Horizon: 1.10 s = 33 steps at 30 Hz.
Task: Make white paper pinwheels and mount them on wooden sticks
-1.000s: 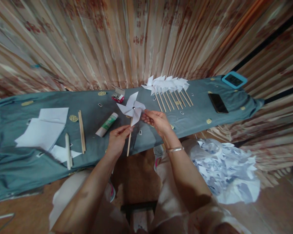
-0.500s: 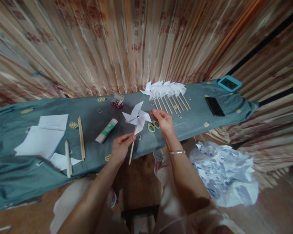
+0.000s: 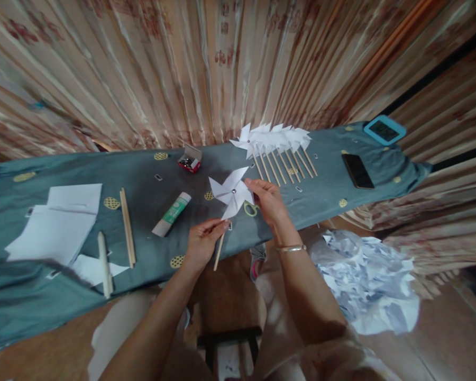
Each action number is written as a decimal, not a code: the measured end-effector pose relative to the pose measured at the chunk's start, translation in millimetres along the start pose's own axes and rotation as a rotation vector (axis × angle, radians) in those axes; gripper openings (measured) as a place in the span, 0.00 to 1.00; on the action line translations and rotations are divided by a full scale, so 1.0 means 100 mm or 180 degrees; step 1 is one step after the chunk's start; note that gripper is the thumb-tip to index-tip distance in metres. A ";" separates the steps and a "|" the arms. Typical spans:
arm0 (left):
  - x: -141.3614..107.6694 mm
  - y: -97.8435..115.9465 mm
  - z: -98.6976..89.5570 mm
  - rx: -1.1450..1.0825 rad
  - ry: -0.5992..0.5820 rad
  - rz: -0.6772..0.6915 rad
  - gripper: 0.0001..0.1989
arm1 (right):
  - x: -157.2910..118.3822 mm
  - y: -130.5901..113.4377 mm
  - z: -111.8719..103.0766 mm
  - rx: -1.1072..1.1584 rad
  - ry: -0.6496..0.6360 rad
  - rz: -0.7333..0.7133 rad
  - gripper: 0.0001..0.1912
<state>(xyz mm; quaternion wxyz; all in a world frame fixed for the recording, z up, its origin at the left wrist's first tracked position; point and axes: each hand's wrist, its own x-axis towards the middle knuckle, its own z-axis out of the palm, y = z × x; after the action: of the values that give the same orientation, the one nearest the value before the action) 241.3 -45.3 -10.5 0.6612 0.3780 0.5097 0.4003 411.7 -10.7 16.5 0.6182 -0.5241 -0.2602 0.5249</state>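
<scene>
A white paper pinwheel (image 3: 230, 198) with a metal pin at its centre is held up over the front part of the table. My left hand (image 3: 203, 241) is closed round its wooden stick (image 3: 219, 254), just under the blades. At the right side of the blades, the thumb and fingers of my right hand (image 3: 268, 201) are pinched together on a blade's edge. Green-handled scissors (image 3: 251, 209) lie partly hidden behind the pinwheel and my right hand. Further back, several finished pinwheels (image 3: 275, 138) lie overlapping in a row, sticks towards me.
A small box of pins (image 3: 190, 160) and a glue stick (image 3: 172, 214) lie left of centre. Further left are wooden sticks (image 3: 127, 227), paper sheets (image 3: 59, 227) and a white pen-like tool (image 3: 104, 264). A phone (image 3: 357, 171) and a blue-framed device (image 3: 384, 130) lie right. Paper scraps (image 3: 365, 280) fill a bag below.
My right hand has come onto the pinwheel's blade edge from just beside it. The blades have turned slightly. The whole view has shifted a little.
</scene>
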 end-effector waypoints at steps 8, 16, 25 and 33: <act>0.04 0.00 -0.01 0.0044 -0.0002 0.0147 0.19 | 0.00 0.04 -0.06 -0.0211 -0.0017 0.0008 0.22; 0.07 0.00 -0.01 0.0049 -0.0016 0.0224 0.17 | -0.02 0.01 -0.03 -0.0343 -0.0056 0.0054 0.24; 0.08 -0.01 -0.02 0.0072 0.0056 0.0237 0.18 | -0.03 0.04 -0.01 -0.0465 -0.0113 0.0069 0.23; 0.07 0.02 0.00 0.0017 0.0079 0.0235 0.16 | -0.05 0.04 0.01 -0.0415 -0.0072 0.0062 0.24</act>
<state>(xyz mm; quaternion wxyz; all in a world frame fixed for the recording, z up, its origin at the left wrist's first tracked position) 242.4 -37.6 -11.4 0.6385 0.3933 0.5047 0.4276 407.3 -15.3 14.3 0.5746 -0.5598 -0.2956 0.5187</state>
